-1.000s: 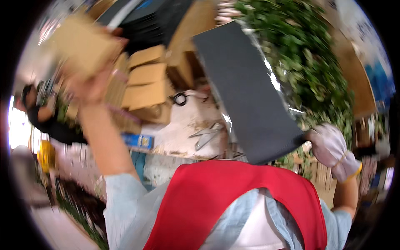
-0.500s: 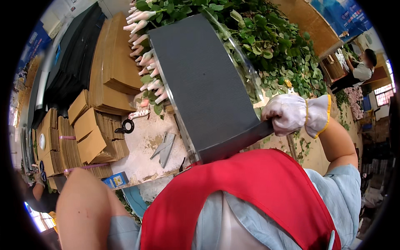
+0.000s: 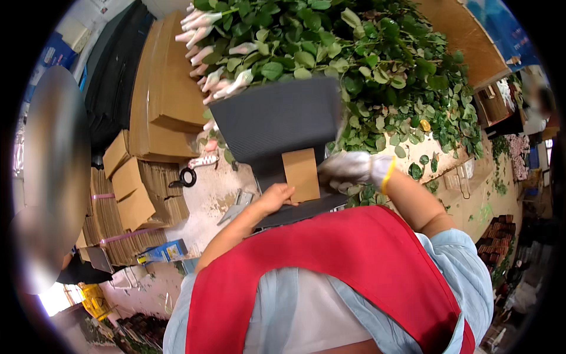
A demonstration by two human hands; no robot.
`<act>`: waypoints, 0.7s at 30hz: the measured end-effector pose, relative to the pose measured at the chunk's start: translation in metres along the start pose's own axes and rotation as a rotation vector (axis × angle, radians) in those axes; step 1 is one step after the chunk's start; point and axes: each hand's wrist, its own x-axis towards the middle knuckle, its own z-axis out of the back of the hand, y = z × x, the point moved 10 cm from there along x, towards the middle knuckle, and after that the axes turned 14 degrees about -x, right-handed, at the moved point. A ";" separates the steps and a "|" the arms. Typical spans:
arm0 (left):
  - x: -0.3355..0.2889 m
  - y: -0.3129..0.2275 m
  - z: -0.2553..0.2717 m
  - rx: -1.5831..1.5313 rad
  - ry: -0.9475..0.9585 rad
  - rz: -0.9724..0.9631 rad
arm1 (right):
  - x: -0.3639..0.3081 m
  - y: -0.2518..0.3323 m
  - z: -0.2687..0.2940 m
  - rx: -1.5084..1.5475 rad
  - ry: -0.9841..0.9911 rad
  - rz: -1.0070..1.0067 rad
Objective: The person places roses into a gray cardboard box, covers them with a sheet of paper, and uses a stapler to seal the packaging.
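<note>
A dark grey corrugated sheet (image 3: 277, 115) lies in front of me, its far panel bent up. On its near part is a small brown cardboard piece (image 3: 302, 176). My bare left hand (image 3: 276, 198) grips the card's lower left corner between thumb and fingers. My right hand (image 3: 348, 170), in a white glove with a yellow cuff edge, is at the card's right edge and the sheet's side; motion smears its fingers. Beyond the sheet lies a heap of leafy green stems (image 3: 389, 65), with flower heads (image 3: 200, 35) in pale wraps at the left.
Left of the sheet lie a black ring-shaped item (image 3: 188, 177), a white-and-red handled tool (image 3: 202, 161) and a grey metal tool (image 3: 237, 206). Stacked brown cardboard (image 3: 165, 88) and folded cartons (image 3: 132, 189) stand further left, near a blue box (image 3: 168, 251). A blurred shape fills the far left.
The grey sheet's far panel has bent up toward me. My left hand has come in with the brown card; my right hand has moved left from the sheet's near right corner.
</note>
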 end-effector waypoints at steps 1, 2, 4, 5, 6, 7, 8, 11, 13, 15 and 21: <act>-0.001 -0.015 -0.017 0.039 0.024 0.018 | 0.013 -0.013 0.010 -0.399 -0.151 0.078; -0.006 -0.033 -0.037 0.077 -0.007 0.033 | 0.020 -0.021 0.002 -0.435 -0.146 0.196; -0.001 -0.017 -0.022 0.150 0.022 0.075 | 0.038 -0.030 -0.015 -0.441 -0.080 0.152; -0.012 -0.030 -0.015 0.394 0.005 -0.001 | 0.044 -0.039 -0.018 -0.409 -0.045 -0.023; -0.032 -0.047 -0.012 0.629 -0.012 -0.073 | 0.025 -0.014 -0.014 -0.549 -0.090 -0.130; -0.054 -0.077 -0.009 0.897 -0.149 -0.290 | 0.009 -0.004 -0.017 -0.368 -0.104 -0.263; -0.076 -0.106 -0.019 1.169 -0.285 -0.519 | 0.004 -0.005 -0.014 -0.382 -0.064 -0.334; -0.071 -0.114 -0.043 1.472 -0.363 -0.608 | 0.032 -0.004 -0.017 -0.384 -0.180 -0.190; -0.066 -0.105 -0.040 1.451 -0.344 -0.622 | 0.012 -0.018 0.001 -0.565 -0.230 -0.331; -0.065 -0.104 -0.038 1.439 -0.353 -0.650 | -0.028 -0.052 0.038 -0.595 -0.273 -0.491; -0.068 -0.100 -0.030 1.348 -0.308 -0.541 | -0.198 0.018 0.102 -1.281 -0.575 -0.705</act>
